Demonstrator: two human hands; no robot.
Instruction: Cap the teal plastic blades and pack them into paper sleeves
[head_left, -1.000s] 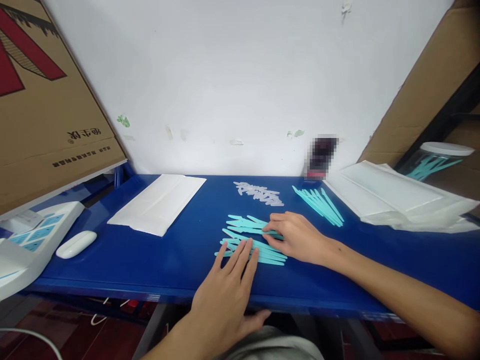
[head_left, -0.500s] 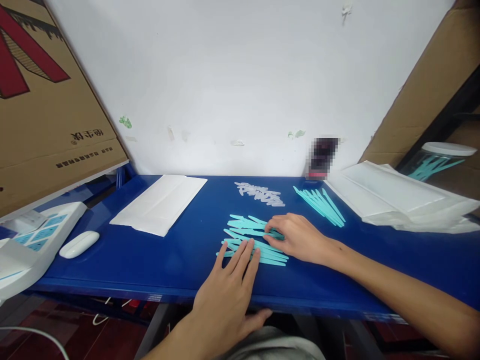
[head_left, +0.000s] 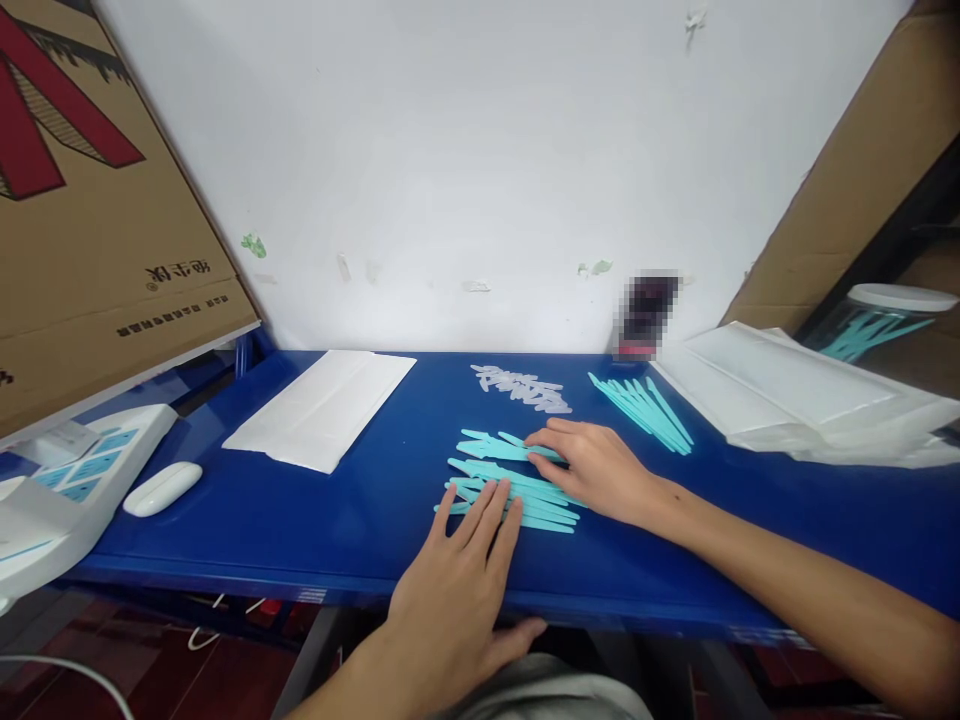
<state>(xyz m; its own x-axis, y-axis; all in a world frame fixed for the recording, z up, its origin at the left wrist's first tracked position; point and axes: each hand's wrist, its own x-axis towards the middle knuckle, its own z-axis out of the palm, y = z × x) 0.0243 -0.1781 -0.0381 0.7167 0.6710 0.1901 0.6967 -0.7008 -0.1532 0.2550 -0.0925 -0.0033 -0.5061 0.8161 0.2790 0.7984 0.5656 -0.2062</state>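
Thin, flat teal sticks (head_left: 499, 470) lie in a loose pile on the blue table (head_left: 360, 520). My left hand (head_left: 457, 570) rests on the near part of the pile, fingers spread and laid over the sticks. At the far right part of the pile, my right hand (head_left: 592, 465) has its thumb and fingers closed around a few teal sticks (head_left: 487, 447); their right ends are hidden by the hand. Beyond the hands are a small heap of short pale lilac pieces (head_left: 521, 388) and a second, fanned bunch of teal sticks (head_left: 649, 412).
White flat packets lie at left (head_left: 322, 410) and stacked at right (head_left: 795, 390). A white oval case (head_left: 163, 489) sits beside a white device with blue keys (head_left: 97, 470). A lidded jar (head_left: 885, 325) holds more teal sticks. Cardboard (head_left: 112, 230) stands at left; a wall is behind.
My right hand has shifted slightly, with its thumb and fingers now around the far sticks. A gap shows between these and the nearer ones. My left hand stays in place.
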